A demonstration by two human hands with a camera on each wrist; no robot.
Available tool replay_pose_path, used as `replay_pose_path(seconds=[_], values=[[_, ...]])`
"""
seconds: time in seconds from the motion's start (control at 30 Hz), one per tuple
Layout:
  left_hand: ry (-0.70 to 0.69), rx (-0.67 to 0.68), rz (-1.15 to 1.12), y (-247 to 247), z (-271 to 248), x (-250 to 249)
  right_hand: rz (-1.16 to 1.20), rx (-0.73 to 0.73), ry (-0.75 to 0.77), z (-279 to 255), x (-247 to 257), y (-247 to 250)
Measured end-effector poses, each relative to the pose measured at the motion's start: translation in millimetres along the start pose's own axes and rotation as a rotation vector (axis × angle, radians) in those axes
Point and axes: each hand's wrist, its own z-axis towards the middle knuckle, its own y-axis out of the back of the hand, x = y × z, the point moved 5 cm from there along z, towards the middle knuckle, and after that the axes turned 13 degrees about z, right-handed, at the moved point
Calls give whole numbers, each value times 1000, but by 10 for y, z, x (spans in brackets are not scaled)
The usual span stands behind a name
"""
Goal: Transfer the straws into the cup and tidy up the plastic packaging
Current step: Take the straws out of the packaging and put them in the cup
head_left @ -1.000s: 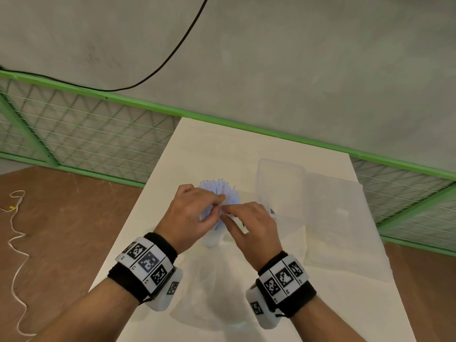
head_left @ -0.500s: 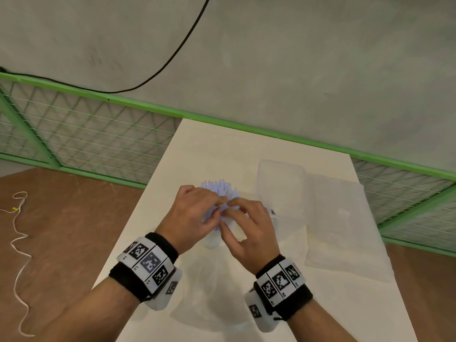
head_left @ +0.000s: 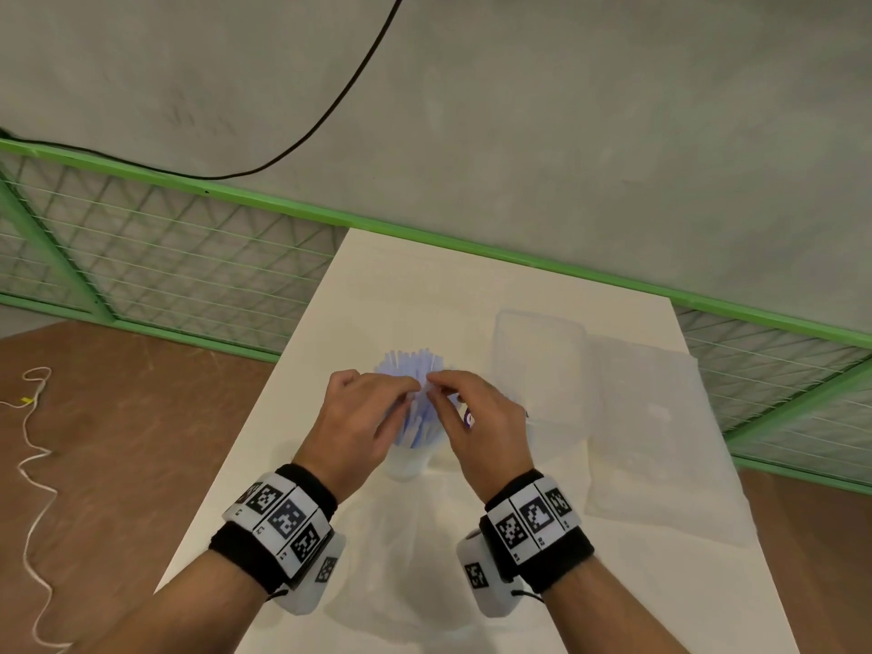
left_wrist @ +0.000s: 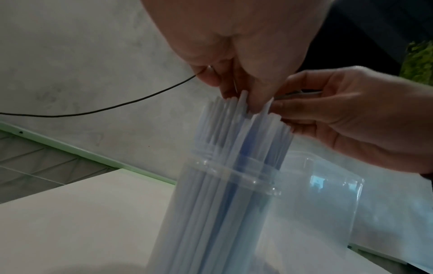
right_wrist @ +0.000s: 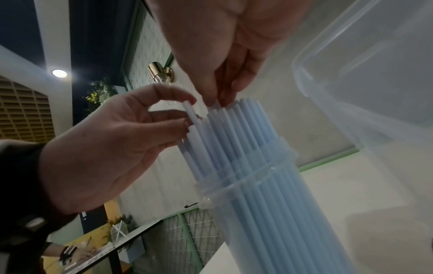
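Observation:
A bundle of pale blue straws (head_left: 410, 361) stands upright in a clear plastic cup (head_left: 408, 464) at the middle of the white table (head_left: 424, 285). Both hands meet over the straw tops. My left hand (head_left: 410, 389) pinches one straw's tip (right_wrist: 188, 109) between thumb and forefinger. My right hand (head_left: 436, 387) has curled fingers on the neighbouring straw tips (left_wrist: 269, 109). The cup (left_wrist: 211, 213) reaches about two thirds up the straws (left_wrist: 234, 148). A limp clear plastic bag (head_left: 401, 549) lies flat on the table between my wrists.
A clear plastic box (head_left: 538, 351) stands right of the cup, close behind my right hand. A larger translucent plastic sheet or bag (head_left: 660, 441) lies further right. A green mesh fence (head_left: 141, 257) runs behind the table, and the table's left edge is near my left forearm.
Both hands stay at the straw tops. The right hand has lifted a little and turned, so its fingertips now meet the left hand's from the right.

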Motion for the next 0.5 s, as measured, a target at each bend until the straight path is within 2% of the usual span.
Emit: replay_pose_path(seconds=[0.13, 0.27, 0.5], values=[[-35, 16, 56, -18, -12, -8, -42, 28, 128, -6, 2, -30], [2, 35, 124, -32, -105, -19, -134, 37, 205, -108, -29, -59], [61, 65, 170, 115, -208, -43, -199, 138, 171, -176, 77, 19]])
